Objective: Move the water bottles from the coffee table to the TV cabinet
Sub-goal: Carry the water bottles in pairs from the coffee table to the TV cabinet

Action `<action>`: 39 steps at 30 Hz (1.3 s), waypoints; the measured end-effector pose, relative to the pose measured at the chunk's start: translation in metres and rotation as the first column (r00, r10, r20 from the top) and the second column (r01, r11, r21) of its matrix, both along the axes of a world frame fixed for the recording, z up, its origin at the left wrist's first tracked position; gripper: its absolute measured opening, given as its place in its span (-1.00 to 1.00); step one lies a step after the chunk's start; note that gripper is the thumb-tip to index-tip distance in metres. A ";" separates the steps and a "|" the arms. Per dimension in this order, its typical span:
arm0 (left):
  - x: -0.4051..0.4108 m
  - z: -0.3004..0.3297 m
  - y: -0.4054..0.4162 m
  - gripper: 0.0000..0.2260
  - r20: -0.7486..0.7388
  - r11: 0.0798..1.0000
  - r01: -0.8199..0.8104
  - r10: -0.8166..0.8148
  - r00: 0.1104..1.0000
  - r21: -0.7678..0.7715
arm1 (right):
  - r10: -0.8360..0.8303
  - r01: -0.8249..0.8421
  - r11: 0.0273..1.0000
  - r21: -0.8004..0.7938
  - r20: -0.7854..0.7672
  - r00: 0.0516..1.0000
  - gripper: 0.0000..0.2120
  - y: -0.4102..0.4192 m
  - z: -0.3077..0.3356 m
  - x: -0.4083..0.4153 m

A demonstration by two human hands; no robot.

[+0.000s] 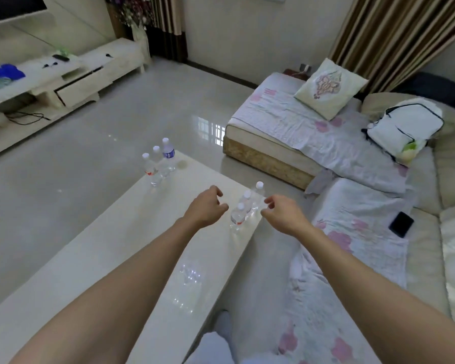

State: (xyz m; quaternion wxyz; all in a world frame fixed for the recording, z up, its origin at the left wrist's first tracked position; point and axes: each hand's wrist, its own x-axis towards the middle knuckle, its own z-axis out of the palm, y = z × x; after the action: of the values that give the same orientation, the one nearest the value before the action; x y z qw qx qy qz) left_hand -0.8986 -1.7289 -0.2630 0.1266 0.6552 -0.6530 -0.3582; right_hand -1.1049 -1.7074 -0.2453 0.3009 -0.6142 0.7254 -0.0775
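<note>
We reach over the coffee table [95, 261], our left hand [206, 207] and right hand [283, 215] loosely curled and empty on either side of three water bottles [238, 215] clustered at its right edge. Three more bottles [156, 164] stand upright at the far corner. By our reckoning nothing is done yet: no bottle shows on the TV cabinet [71, 74] across the room.

6 bottles [238, 215], 2 hands [205, 208], 1 backpack [405, 127]
</note>
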 end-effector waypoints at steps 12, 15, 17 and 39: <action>-0.050 -0.083 -0.119 -0.62 0.077 0.952 -0.225 0.213 0.974 0.207 | 0.388 -0.362 0.902 0.234 -0.074 0.919 -0.53 -0.180 -0.090 -0.029; -0.068 -0.103 -0.128 -0.60 0.070 0.905 -0.338 0.331 0.941 0.258 | 0.525 -0.481 0.820 0.310 -0.072 0.848 -0.51 -0.212 -0.125 -0.033; -0.079 -0.119 -0.130 -0.59 0.092 0.869 -0.409 0.400 0.912 0.278 | 0.605 -0.554 0.761 0.338 -0.060 0.794 -0.48 -0.230 -0.148 -0.034; -0.140 -0.255 -0.155 -0.75 0.209 0.791 -0.556 0.517 0.830 0.253 | 0.743 -0.714 0.665 0.219 -0.089 0.664 -0.70 -0.261 -0.278 -0.036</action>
State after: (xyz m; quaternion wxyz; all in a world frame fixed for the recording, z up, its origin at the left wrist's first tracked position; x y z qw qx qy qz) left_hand -1.0388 -1.8837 -0.5181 0.0785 0.8467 -0.3836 -0.3601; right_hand -1.1414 -1.9683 -0.5230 0.2933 -0.8305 0.4448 0.1626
